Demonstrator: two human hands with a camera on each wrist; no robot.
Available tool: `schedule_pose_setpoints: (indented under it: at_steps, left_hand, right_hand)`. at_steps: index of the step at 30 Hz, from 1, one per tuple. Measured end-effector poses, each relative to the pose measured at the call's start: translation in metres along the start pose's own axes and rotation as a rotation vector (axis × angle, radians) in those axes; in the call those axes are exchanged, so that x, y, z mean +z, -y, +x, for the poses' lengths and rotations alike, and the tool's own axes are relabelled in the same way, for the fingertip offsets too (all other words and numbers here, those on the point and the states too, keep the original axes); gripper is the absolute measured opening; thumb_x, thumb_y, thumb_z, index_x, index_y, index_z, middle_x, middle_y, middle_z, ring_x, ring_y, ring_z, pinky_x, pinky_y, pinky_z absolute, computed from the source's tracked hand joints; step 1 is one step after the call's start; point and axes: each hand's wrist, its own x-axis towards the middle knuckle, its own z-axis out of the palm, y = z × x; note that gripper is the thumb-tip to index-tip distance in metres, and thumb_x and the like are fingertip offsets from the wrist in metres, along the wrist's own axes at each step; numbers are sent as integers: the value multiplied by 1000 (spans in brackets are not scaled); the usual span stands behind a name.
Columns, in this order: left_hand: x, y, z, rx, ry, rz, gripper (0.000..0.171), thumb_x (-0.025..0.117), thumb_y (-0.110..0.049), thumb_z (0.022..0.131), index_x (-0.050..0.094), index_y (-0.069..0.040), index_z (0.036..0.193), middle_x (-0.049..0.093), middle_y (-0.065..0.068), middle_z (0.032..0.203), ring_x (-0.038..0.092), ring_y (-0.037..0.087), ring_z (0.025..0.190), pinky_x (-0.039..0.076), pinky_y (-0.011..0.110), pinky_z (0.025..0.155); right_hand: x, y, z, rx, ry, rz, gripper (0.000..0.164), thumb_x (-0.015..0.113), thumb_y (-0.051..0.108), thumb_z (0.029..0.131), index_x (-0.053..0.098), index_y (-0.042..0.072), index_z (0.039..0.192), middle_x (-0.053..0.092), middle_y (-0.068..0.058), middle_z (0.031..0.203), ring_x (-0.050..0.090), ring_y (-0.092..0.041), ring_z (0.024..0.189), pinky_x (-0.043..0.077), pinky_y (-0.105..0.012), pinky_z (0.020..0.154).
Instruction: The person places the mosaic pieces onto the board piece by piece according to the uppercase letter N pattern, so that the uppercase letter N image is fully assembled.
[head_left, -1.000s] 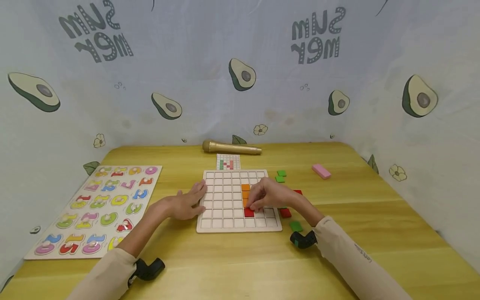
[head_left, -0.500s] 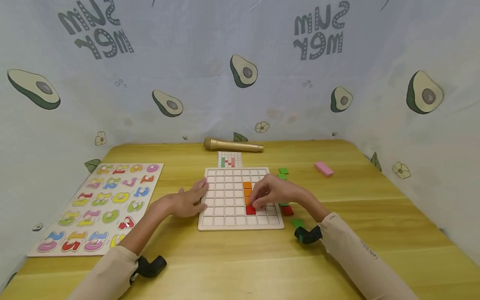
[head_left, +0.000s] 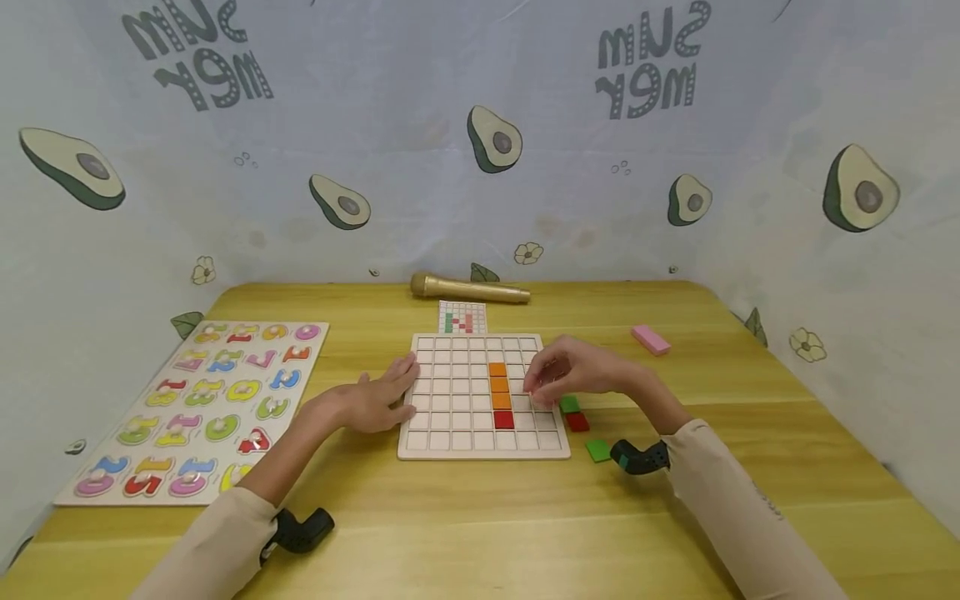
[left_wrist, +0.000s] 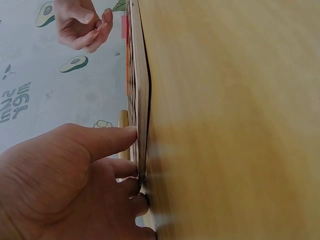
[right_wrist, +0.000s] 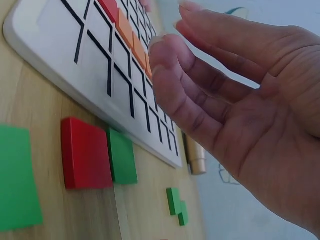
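A white grid board (head_left: 442, 423) lies mid-table, with a column of orange tiles (head_left: 499, 385) and one red tile (head_left: 504, 420) below them in its cells. My left hand (head_left: 373, 403) rests against the board's left edge, fingers spread; its thumb (left_wrist: 117, 140) touches the rim in the left wrist view. Over the board's right side hovers my right hand (head_left: 579, 370), fingers loosely bent, with nothing visible between them in the right wrist view. Just off the board's right edge lie a loose red tile (right_wrist: 86, 154) and a green tile (right_wrist: 122, 157).
A patterned grid card (head_left: 462, 317) sits behind the board, with a gold microphone (head_left: 469, 289) beyond it. On the left is a number puzzle board (head_left: 258, 389). A pink block (head_left: 650, 340) lies back right, another green tile (head_left: 597, 451) front right.
My right hand has left the red tile in its cell and moved right, uncovering the orange and red column. The left hand stays at the board's edge.
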Motion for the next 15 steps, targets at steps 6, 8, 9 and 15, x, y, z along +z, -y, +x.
schedule_pose_setpoints:
  at_steps: [6, 8, 9, 15]
  left_hand:
    - [0, -2, 1, -2, 6, 0, 74, 44, -26, 117, 2, 5, 171, -12, 23, 179, -7, 40, 166, -2, 75, 126]
    - [0, -2, 1, -6, 8, 2, 74, 44, -26, 117, 2, 4, 171, -12, 22, 179, -7, 40, 166, -2, 74, 126]
    - [0, -2, 1, -8, 8, 3, 74, 44, -26, 117, 2, 4, 171, -12, 22, 179, -7, 39, 166, -2, 74, 126]
    - [0, -1, -1, -12, 6, 1, 74, 44, -27, 117, 3, 4, 171, -12, 23, 179, -7, 40, 166, -2, 74, 126]
  right_hand:
    - [-8, -12, -8, 42, -11, -14, 17, 79, 2, 97, 76, -8, 110, 74, -15, 104, 63, -18, 87, 56, -24, 82]
    - [-10, -16, -11, 58, -21, -17, 17, 80, 3, 97, 77, -7, 110, 74, -12, 103, 63, -18, 88, 56, -24, 82]
    - [-11, -18, -12, 63, -27, -17, 17, 80, 3, 96, 77, -7, 110, 74, -11, 103, 63, -18, 87, 56, -24, 81]
    - [-18, -30, -18, 83, -38, -34, 16, 81, 4, 96, 78, -5, 109, 73, -9, 98, 61, -16, 83, 54, -23, 76]
